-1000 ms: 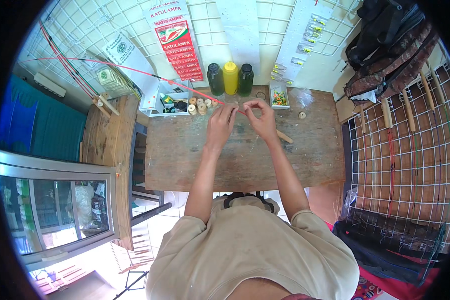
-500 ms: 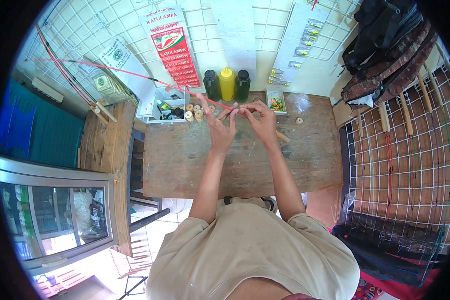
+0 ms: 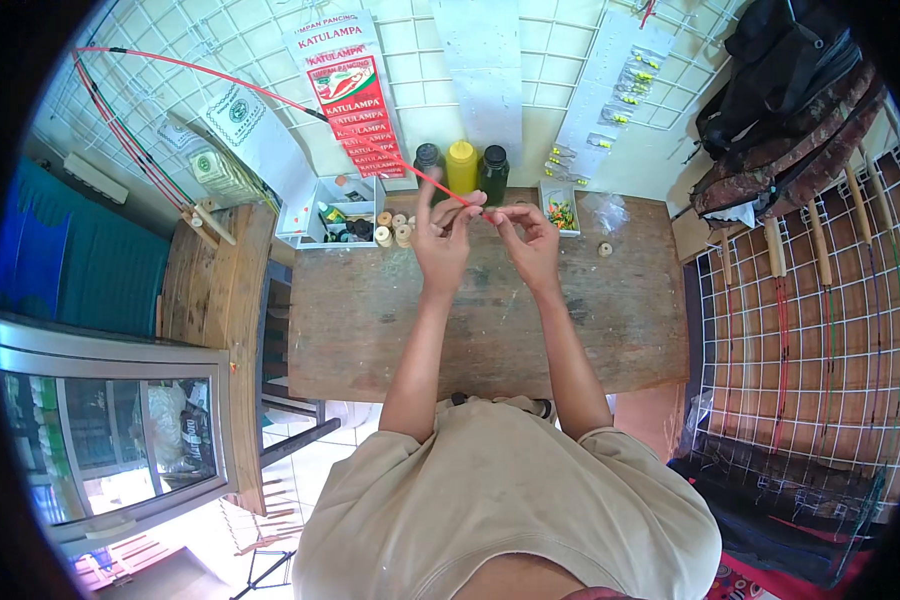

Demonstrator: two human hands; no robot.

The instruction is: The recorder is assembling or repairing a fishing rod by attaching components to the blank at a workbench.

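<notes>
A slim red fishing rod (image 3: 445, 188) with dark bands slants from my hands up to the far left, bending near its tip. My left hand (image 3: 442, 245) pinches it between thumb and fingers near the lower end, one finger raised beside it. Just to the right, my right hand (image 3: 530, 245) has thumb and fingertips closed at the rod's end; whether a small piece or thread is in them is too small to tell. Both hands are above the wooden table (image 3: 490, 345), in front of a yellow squeeze bottle (image 3: 461, 167) and two dark bottles (image 3: 493, 172).
A white divided box (image 3: 315, 238) and several wooden spools (image 3: 402, 236) stand at the back left. A small white tray (image 3: 568, 232) holds colourful bits; a loose spool (image 3: 605, 249) lies nearby. Rods hang on the right grid (image 3: 760, 330). A glass-paned cabinet (image 3: 120, 440) is at left.
The rod has swung up at its far end, now slanting more steeply. My hands stay close together at its end. The wooden stick beside my right hand is no longer visible.
</notes>
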